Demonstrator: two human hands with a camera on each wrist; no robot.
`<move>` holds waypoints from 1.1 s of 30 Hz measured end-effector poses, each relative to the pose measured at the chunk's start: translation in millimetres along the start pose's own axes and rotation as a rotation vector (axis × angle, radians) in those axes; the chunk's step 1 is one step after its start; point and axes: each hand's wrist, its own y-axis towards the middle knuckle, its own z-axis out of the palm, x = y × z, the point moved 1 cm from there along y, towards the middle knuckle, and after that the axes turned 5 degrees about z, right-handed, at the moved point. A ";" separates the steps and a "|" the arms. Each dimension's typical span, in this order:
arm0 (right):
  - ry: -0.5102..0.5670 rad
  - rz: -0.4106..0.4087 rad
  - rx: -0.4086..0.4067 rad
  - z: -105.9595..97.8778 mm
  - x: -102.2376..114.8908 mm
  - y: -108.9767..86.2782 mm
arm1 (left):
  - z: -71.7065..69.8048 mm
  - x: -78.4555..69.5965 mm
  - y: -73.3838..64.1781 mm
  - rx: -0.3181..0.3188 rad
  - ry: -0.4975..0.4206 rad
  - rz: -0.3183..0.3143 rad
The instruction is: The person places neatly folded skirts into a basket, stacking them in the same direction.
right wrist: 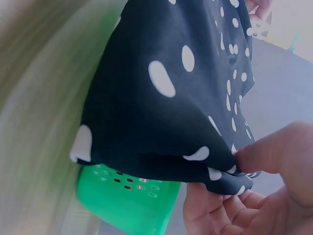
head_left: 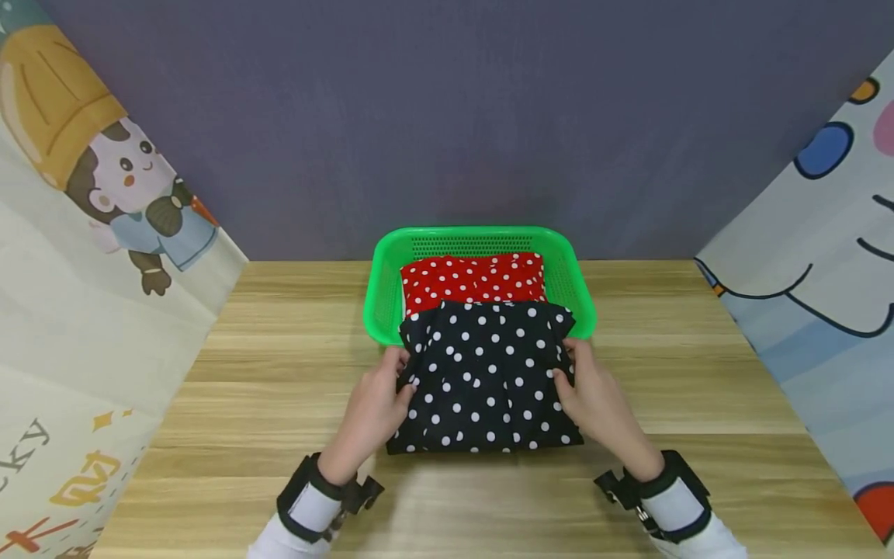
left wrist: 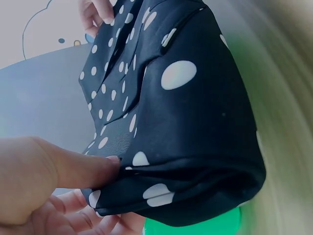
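Observation:
A folded black cloth with white polka dots (head_left: 482, 380) is held up in front of a green plastic basket (head_left: 375, 299), its far edge over the basket's near rim. My left hand (head_left: 377, 400) pinches its left side, thumb on top and fingers beneath, as the left wrist view shows. On the opposite side my right hand (head_left: 601, 396) pinches the cloth the same way, the thumb (right wrist: 266, 152) above the fold. Inside the basket lies a red cloth with white dots (head_left: 475, 281), its near part hidden behind the black one.
The basket stands on a wood-grain table (head_left: 279, 373) against a dark grey-blue back panel (head_left: 447, 116). Printed cartoon sheets flank the table on the left (head_left: 84, 310) and right (head_left: 803, 272). Each wrist wears a black strap (head_left: 307, 497).

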 end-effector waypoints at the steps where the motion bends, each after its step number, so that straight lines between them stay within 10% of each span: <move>1: -0.003 0.000 0.004 -1.0 0.3 3.1 | -0.6 0.1 2.5 0.000 -0.003 0.002; 33: -0.028 0.020 0.055 -22.4 9.4 84.2 | -17.1 2.4 81.0 -0.001 -0.031 -0.041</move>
